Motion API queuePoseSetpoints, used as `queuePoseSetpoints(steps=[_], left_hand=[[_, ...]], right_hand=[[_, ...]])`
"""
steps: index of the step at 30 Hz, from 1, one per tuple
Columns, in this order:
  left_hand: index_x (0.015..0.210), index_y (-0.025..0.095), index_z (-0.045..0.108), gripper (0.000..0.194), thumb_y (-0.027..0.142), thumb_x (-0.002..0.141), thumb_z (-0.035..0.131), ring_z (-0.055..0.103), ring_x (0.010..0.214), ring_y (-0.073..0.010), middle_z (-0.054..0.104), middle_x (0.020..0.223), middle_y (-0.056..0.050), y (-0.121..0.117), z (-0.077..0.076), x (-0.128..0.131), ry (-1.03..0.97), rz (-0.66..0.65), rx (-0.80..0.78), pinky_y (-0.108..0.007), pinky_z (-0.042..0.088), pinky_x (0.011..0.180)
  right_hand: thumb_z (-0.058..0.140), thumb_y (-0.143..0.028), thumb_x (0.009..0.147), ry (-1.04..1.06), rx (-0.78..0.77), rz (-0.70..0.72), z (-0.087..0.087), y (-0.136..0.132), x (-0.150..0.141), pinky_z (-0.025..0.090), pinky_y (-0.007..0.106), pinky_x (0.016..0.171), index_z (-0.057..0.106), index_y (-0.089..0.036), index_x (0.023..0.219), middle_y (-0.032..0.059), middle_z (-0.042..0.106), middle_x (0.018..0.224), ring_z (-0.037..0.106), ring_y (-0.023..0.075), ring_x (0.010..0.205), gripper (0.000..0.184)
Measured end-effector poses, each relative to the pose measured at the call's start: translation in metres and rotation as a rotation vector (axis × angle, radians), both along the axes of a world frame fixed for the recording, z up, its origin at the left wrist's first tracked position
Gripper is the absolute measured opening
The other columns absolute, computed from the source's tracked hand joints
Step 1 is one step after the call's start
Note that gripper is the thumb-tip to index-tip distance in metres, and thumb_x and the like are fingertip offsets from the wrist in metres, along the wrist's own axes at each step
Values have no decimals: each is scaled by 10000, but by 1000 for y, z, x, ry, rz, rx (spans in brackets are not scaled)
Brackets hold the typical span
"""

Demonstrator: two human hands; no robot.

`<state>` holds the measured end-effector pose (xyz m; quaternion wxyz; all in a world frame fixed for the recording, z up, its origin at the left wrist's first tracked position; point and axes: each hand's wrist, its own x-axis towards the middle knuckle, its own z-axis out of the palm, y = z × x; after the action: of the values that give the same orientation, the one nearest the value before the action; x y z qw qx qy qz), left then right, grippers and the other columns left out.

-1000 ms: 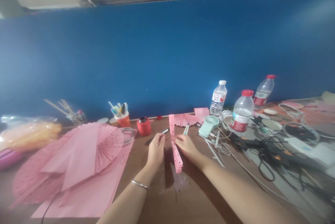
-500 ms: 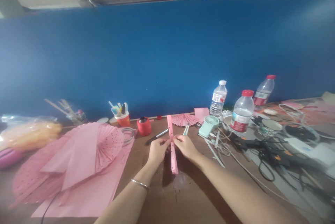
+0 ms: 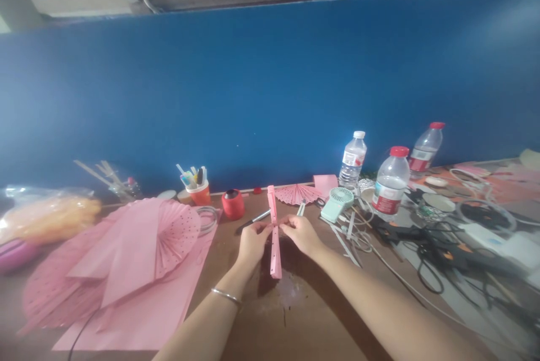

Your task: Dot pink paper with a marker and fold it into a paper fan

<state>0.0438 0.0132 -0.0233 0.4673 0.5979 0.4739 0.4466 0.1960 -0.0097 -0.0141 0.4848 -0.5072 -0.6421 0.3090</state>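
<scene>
Between my hands, above the brown table (image 3: 320, 327), a narrow strip of folded pink paper (image 3: 275, 257) with small punched holes stands lengthwise away from me. My left hand (image 3: 252, 243) pinches its middle from the left. From the right, my right hand (image 3: 301, 234) pinches the same spot, the two sets of fingertips almost meeting. The folds are narrowest at the pinch and widen slightly towards the near end. Just beyond my left hand lies a black and silver marker (image 3: 255, 220). A spread pink paper fan (image 3: 295, 194) rests behind the strip.
Pink pleated fans and sheets (image 3: 130, 254) pile up at the left. A red round object (image 3: 233, 204) and a cup of pens (image 3: 199, 193) stand behind. At right are a mint handheld fan (image 3: 336, 204), plastic bottles (image 3: 390, 181) and tangled cables (image 3: 426, 260). A blue partition (image 3: 270, 96) closes the back.
The paper strip has turned and tilted slightly in my fingers, its near end shifting a little left. Both hands keep their pinch at its middle.
</scene>
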Motion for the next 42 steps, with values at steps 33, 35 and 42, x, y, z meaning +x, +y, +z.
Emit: queuePoseSetpoints(steps=[33, 35, 42], left_hand=[[607, 99, 576, 353, 444, 614, 649, 460, 388, -73, 545, 467, 3, -2, -3, 6, -293, -81, -281, -193, 329, 401], [638, 104, 562, 334, 424, 625, 657, 463, 377, -73, 524, 460, 11, 1, -8, 7, -387, -156, -352, -193, 341, 394], [691, 123, 511, 211, 304, 711, 617, 452, 373, -54, 472, 461, 35, 5, -17, 9, -535, -284, -444, -169, 354, 386]], right_hand=[[532, -327, 743, 72, 83, -29, 3, -9, -9, 419, 240, 591, 591, -170, 749, 8, 609, 656, 565, 149, 622, 168], [540, -332, 739, 95, 85, -9, 4, -9, -9, 420, 241, 588, 581, -169, 782, 2, 591, 650, 552, 143, 613, 173], [551, -332, 730, 130, 104, 39, 10, -14, -9, 417, 237, 585, 548, -171, 727, -12, 545, 629, 516, 128, 600, 161]])
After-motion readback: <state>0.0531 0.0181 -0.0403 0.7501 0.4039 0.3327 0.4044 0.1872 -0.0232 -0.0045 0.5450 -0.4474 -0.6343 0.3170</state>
